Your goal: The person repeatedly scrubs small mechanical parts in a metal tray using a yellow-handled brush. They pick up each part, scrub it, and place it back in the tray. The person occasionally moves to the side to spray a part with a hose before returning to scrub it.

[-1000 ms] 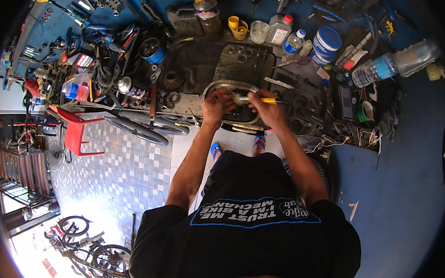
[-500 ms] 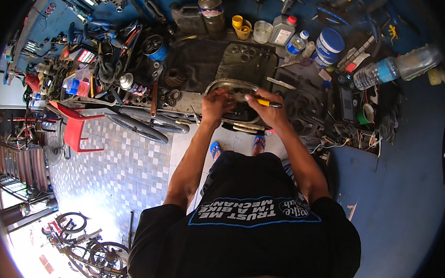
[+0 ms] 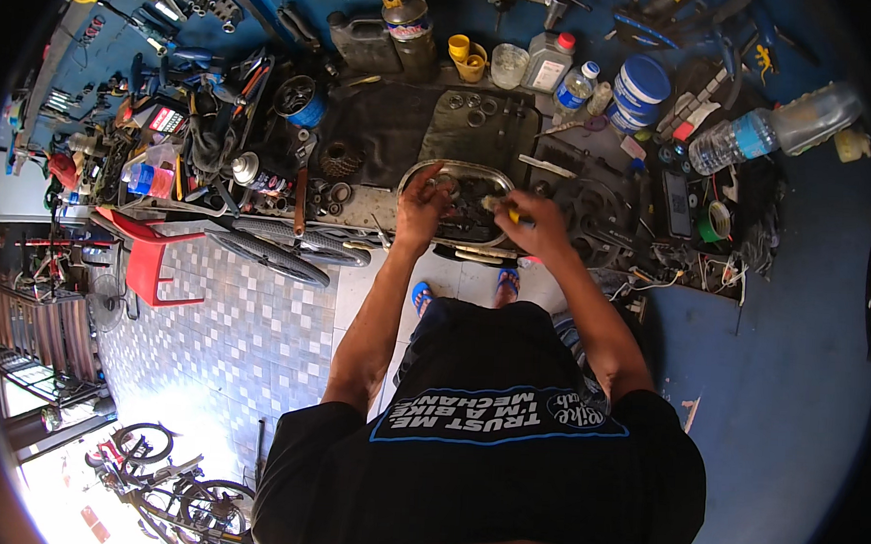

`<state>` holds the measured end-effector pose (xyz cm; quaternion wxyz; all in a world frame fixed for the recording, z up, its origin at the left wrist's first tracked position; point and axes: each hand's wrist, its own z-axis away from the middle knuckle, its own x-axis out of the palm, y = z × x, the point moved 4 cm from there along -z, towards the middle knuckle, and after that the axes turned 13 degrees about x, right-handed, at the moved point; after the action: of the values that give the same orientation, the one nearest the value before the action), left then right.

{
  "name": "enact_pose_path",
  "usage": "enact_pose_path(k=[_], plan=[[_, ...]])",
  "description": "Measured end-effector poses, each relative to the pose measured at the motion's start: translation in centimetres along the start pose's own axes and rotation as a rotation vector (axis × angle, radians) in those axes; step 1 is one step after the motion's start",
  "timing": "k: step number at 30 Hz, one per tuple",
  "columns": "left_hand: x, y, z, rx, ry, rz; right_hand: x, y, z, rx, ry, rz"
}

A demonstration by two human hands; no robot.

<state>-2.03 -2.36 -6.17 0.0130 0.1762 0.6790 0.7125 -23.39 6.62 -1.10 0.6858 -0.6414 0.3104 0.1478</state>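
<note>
A metal tray (image 3: 403,181) with dark liquid and blackened parts in it sits at the bench's front edge. Over its left end, my left hand (image 3: 422,211) is curled, thumb and fingers round a small greyish part too dark to name. My right hand (image 3: 540,225) is closed on a brush (image 3: 521,218) with a yellow and black handle. Its pale bristle end points left over the tray's right half, apart from my left hand.
Behind the tray lies a dark mat with metal rings (image 3: 474,101). A sprocket cassette (image 3: 339,159) and spray can (image 3: 246,170) stand left. A chainring crank (image 3: 594,213), blue tub (image 3: 642,87) and plastic bottles (image 3: 737,144) are right. A bicycle tyre (image 3: 271,255) juts below the bench.
My right hand has turned and shifted slightly down, drawing the brush's bristle end rightward, away from my left hand. The left hand's fingers have lifted and spread a little.
</note>
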Motion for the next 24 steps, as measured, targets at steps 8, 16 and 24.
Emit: enact_pose_path(k=[8,16,24], plan=[[0.5,2.8,0.2,0.229,-0.147,-0.655,1.1,-6.5,-0.8,0.001,-0.143,-0.282],[-0.6,1.4,0.3,0.121,-0.045,-0.438,1.4,-5.8,-1.2,0.012,-0.018,-0.369],[0.2,3.1,0.4,0.175,-0.107,-0.563,2.2,-3.2,-1.5,0.139,-0.035,-0.490]])
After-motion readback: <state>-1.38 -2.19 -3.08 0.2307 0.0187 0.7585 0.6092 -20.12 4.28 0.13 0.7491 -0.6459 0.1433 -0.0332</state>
